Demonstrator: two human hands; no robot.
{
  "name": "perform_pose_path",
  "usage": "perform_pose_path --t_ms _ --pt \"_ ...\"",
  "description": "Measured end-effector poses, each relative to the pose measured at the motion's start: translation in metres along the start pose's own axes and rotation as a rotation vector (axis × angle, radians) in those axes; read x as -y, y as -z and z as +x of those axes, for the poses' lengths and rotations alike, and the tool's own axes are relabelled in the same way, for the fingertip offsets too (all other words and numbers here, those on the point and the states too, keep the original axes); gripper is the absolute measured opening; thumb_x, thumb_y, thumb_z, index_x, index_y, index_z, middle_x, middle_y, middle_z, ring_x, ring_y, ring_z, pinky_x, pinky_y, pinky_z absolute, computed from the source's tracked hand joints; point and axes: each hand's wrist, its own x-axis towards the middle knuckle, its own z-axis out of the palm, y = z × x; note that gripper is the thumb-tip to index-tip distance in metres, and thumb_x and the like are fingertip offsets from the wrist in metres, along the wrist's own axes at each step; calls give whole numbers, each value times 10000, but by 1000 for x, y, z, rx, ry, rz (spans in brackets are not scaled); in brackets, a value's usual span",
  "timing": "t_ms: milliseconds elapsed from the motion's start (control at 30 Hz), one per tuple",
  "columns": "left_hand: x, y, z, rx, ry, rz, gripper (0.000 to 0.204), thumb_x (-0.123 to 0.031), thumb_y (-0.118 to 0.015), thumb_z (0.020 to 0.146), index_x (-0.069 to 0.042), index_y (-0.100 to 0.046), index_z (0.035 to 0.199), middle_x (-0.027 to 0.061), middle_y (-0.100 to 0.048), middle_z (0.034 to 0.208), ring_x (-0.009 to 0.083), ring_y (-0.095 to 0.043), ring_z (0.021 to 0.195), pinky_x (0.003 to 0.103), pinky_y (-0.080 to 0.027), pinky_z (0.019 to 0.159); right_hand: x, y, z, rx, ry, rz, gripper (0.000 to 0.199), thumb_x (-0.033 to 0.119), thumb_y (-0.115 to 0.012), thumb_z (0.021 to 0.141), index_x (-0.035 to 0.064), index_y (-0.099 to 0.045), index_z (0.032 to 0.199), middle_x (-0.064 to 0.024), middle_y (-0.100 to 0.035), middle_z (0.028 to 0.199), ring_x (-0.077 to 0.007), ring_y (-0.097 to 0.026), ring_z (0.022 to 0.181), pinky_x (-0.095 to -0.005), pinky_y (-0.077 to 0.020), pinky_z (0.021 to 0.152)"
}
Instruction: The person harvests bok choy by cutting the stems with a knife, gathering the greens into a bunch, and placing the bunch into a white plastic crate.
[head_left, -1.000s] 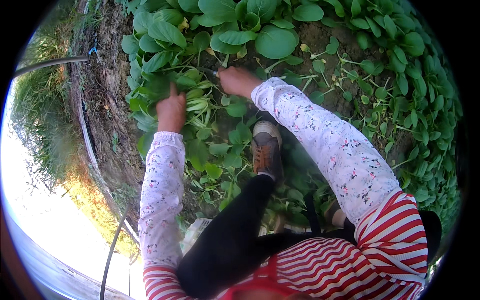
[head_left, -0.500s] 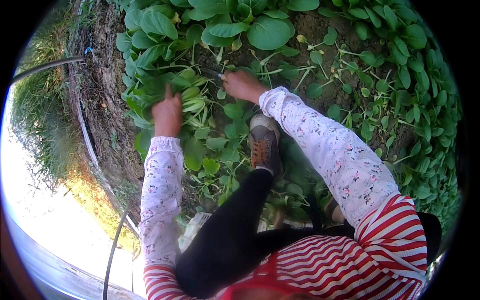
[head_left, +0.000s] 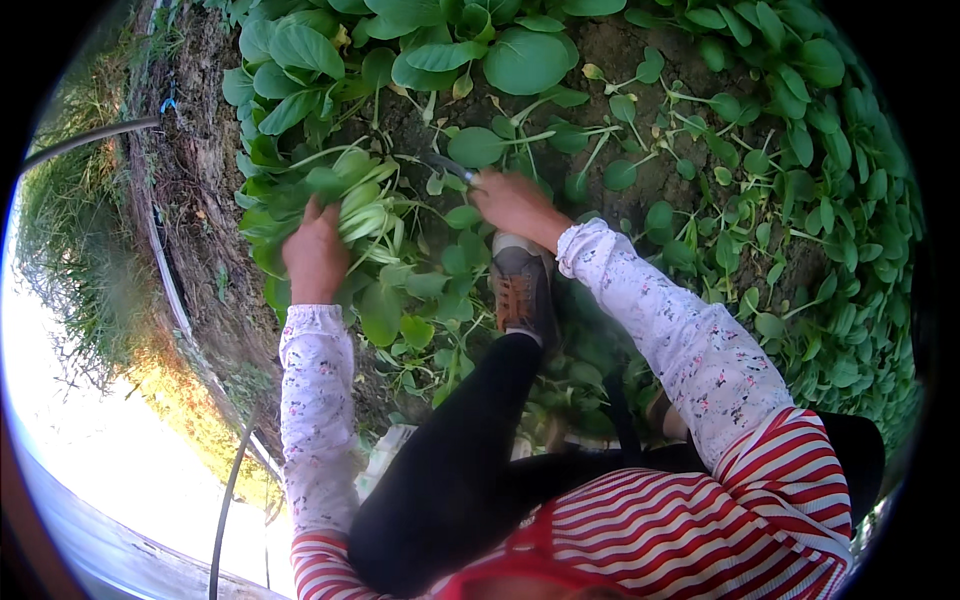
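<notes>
My left hand [head_left: 316, 258] is closed around a bunch of leafy greens [head_left: 368, 205], its pale stems pointing right and its leaves hanging to the left. In my closed right hand [head_left: 516, 207] is a small knife [head_left: 450, 166], the blade pointing left toward the standing plants. A short gap separates the blade from the bunch's stems. Loose leaves [head_left: 476, 147] lie by the knife. Fingers of the left hand are partly hidden by foliage.
Uncut leafy plants [head_left: 525, 62] stand at the far side, with a dense row [head_left: 850, 300] along the right. Cut leaves lie scattered over dark soil [head_left: 640, 105]. My shoe [head_left: 522, 285] is planted between my arms. A black hose [head_left: 95, 138] runs at the left.
Both hands have drawn nearer to me. The left has shifted slightly left with the bunch of greens, and the right has moved to the right with the knife.
</notes>
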Motion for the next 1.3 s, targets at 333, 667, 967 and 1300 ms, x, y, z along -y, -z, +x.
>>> perform_pose_path --t_ms 333,667,967,1300 --pt "-23 51 -55 -134 28 -257 562 -52 -761 629 -97 -645 1178 200 -573 1262 384 -611 1045 406 -510 865 16 -5 -2 -80 290 692 372 130 -754 751 39 -617 1085 -73 -680 1006 -132 -585 705 -310 -461 591" --pt "-79 142 -91 -186 -116 -531 545 -56 -767 650 -12 -639 1178 185 -608 1045 354 -636 920 382 -511 790 97 60 -72 325 757 1156 943 36 -787 658 29 -300 1465 -83 -557 1295 -163 -551 1165 -294 -445 976" --pt "-101 127 -92 -37 -402 -1034 646 -58 -785 641 -41 -613 1263 286 -361 1466 353 -419 1347 401 -399 1049 74 104 -119 -100 509 931 698 64 -749 695 63 -483 1340 -4 -640 1035 -67 -597 858 -186 -456 555" --pt "-116 110 -75 361 -254 -1992 586 -161 -791 725 -43 -603 1267 190 -434 1445 176 -553 1175 318 -458 963 67 125 -182 -74 539 603 729 15 -794 630 7 -505 1299 -44 -617 1123 -120 -580 1031 -287 -468 931"
